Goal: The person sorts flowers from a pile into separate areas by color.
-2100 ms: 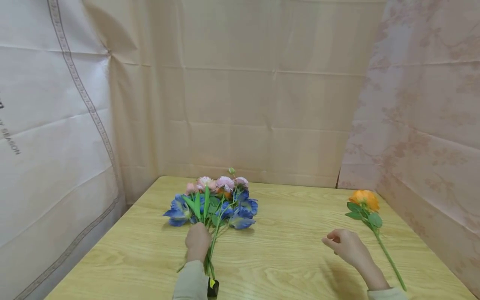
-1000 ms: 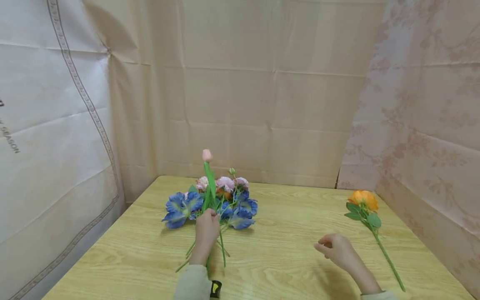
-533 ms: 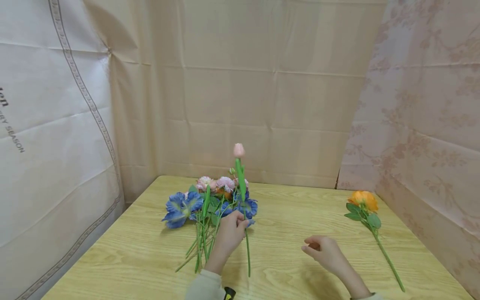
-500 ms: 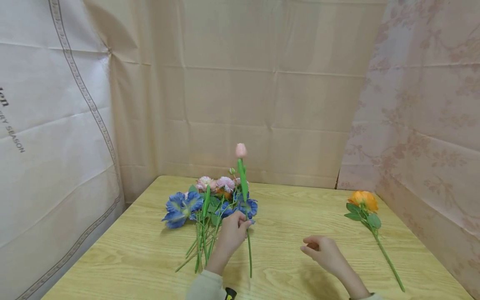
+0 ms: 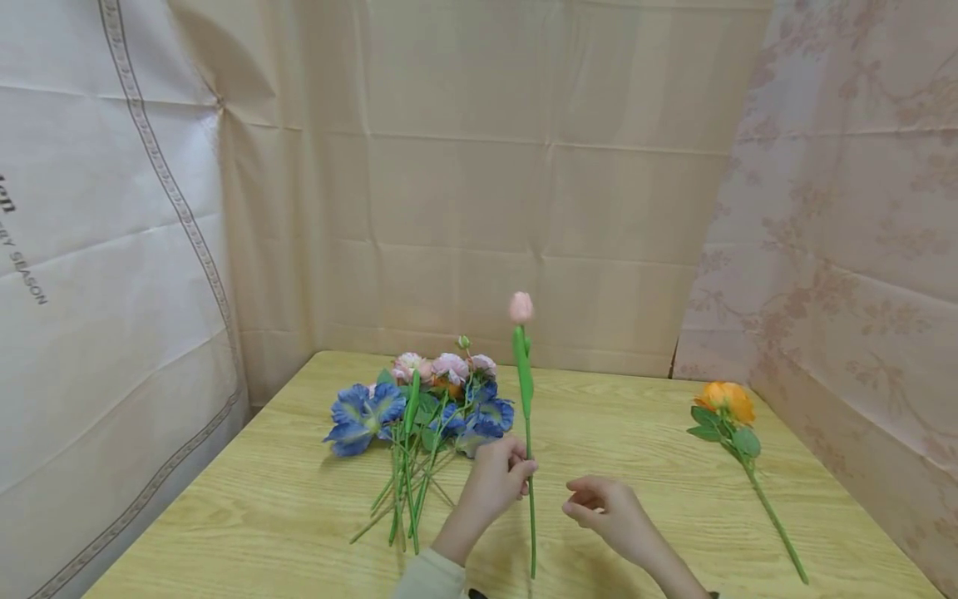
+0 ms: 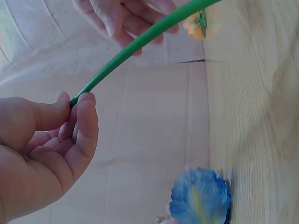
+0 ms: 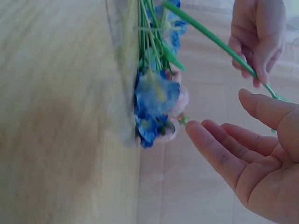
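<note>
A pink tulip (image 5: 521, 308) with green leaves stands nearly upright above the table. My left hand (image 5: 496, 480) pinches its green stem (image 6: 140, 41) between thumb and fingertips, as the left wrist view shows closely. Just to the right of the stem is my right hand (image 5: 609, 513), its fingers loosely bent and apart from the tulip. In the right wrist view the palm of that hand (image 7: 261, 154) shows with nothing in it. Left of both hands lies a pile of flowers: blue blooms (image 5: 367, 416), pale pink blooms (image 5: 450, 368) and several green stems (image 5: 407, 499).
A single orange flower (image 5: 726, 403) with a long stem lies at the right of the wooden table (image 5: 599, 424). Hanging cloth (image 5: 486, 191) closes off the back and both sides. A small dark object (image 5: 476, 594) shows at the bottom edge, beside the left sleeve.
My left hand has lifted the pink tulip out of the flower pile and carried it to the right. The right hand has moved left, close to the stem. The orange flower stays put.
</note>
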`<act>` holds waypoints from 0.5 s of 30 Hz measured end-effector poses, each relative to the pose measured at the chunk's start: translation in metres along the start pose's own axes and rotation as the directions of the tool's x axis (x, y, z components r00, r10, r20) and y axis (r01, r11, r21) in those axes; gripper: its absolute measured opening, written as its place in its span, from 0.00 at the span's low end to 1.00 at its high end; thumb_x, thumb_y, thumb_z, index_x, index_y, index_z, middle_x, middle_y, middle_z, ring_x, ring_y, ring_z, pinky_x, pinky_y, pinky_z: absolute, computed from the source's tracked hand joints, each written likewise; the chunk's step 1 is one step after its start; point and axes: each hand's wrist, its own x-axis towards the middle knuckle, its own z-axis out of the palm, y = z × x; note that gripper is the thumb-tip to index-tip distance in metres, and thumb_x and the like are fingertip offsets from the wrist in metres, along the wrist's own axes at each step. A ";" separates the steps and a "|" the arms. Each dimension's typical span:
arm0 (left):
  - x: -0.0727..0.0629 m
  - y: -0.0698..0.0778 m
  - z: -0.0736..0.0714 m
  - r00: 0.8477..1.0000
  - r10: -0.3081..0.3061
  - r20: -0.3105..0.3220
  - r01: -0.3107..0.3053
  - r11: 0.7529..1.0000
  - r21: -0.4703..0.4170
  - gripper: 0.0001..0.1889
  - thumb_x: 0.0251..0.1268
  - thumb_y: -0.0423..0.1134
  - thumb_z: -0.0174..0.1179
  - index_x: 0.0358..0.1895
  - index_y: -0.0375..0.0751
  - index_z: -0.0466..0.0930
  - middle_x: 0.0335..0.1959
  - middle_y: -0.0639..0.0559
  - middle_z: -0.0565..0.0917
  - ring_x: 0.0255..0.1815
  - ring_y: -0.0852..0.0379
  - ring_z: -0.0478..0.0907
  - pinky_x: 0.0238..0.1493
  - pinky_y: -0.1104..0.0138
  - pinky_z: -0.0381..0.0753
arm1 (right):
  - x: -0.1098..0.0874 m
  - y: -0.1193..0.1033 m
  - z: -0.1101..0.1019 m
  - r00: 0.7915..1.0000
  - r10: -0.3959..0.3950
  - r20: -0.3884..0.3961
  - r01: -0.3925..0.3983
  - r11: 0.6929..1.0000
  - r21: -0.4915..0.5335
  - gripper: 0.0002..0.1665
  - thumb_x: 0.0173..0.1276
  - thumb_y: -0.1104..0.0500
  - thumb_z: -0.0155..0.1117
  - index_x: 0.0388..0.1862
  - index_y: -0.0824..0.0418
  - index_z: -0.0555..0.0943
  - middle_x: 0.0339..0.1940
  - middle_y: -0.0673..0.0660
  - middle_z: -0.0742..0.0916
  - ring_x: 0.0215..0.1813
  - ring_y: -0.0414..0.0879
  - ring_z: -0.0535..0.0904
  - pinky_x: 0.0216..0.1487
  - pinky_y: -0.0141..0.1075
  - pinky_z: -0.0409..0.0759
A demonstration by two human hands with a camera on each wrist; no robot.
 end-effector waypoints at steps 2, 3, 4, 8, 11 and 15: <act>0.000 0.001 0.002 1.000 0.010 0.013 -0.010 1.000 -0.009 0.06 0.56 0.25 0.57 0.24 0.33 0.72 0.13 0.47 0.74 0.13 0.51 0.74 0.13 0.75 0.71 | 0.000 -0.001 0.004 1.000 0.010 0.013 -0.010 0.999 0.033 0.25 0.62 0.57 0.60 0.46 0.80 0.72 0.33 0.60 0.82 0.33 0.45 0.79 0.31 0.34 0.78; -0.001 0.002 0.003 1.000 0.014 0.019 -0.014 1.000 -0.017 0.06 0.55 0.25 0.57 0.24 0.33 0.72 0.13 0.48 0.74 0.13 0.52 0.74 0.13 0.75 0.71 | 0.000 -0.002 0.006 1.000 0.014 0.019 -0.015 0.999 0.053 0.25 0.62 0.58 0.59 0.46 0.80 0.72 0.34 0.61 0.82 0.33 0.45 0.80 0.31 0.34 0.78; -0.001 0.003 0.005 0.999 0.016 0.028 -0.016 1.000 -0.027 0.06 0.55 0.25 0.57 0.24 0.33 0.72 0.13 0.48 0.74 0.13 0.52 0.74 0.13 0.75 0.71 | 0.000 -0.002 0.008 1.000 0.019 0.023 -0.021 0.997 0.078 0.25 0.62 0.58 0.59 0.46 0.80 0.71 0.34 0.61 0.82 0.33 0.45 0.80 0.31 0.34 0.78; -0.002 0.004 0.010 0.998 0.027 0.050 -0.025 0.999 -0.035 0.06 0.55 0.25 0.58 0.24 0.33 0.72 0.13 0.53 0.72 0.12 0.59 0.72 0.14 0.75 0.71 | 0.000 -0.003 0.016 0.999 0.016 0.034 -0.022 0.985 0.173 0.23 0.62 0.62 0.59 0.46 0.82 0.71 0.34 0.64 0.82 0.34 0.46 0.80 0.31 0.34 0.79; -0.002 0.004 0.012 0.998 0.046 0.052 -0.046 0.999 -0.013 0.06 0.54 0.25 0.58 0.24 0.34 0.72 0.12 0.55 0.71 0.11 0.64 0.70 0.13 0.76 0.70 | 0.000 -0.003 0.020 1.000 0.003 0.029 -0.010 0.972 0.234 0.19 0.61 0.65 0.59 0.42 0.82 0.72 0.34 0.66 0.82 0.34 0.46 0.81 0.31 0.34 0.79; -0.001 0.004 0.013 0.997 0.060 0.049 -0.060 0.998 0.000 0.06 0.53 0.24 0.58 0.23 0.34 0.72 0.11 0.54 0.72 0.10 0.65 0.69 0.13 0.76 0.70 | 0.000 -0.003 0.024 1.000 -0.020 0.013 0.016 0.961 0.276 0.14 0.61 0.67 0.58 0.38 0.81 0.73 0.33 0.69 0.81 0.32 0.45 0.81 0.32 0.35 0.79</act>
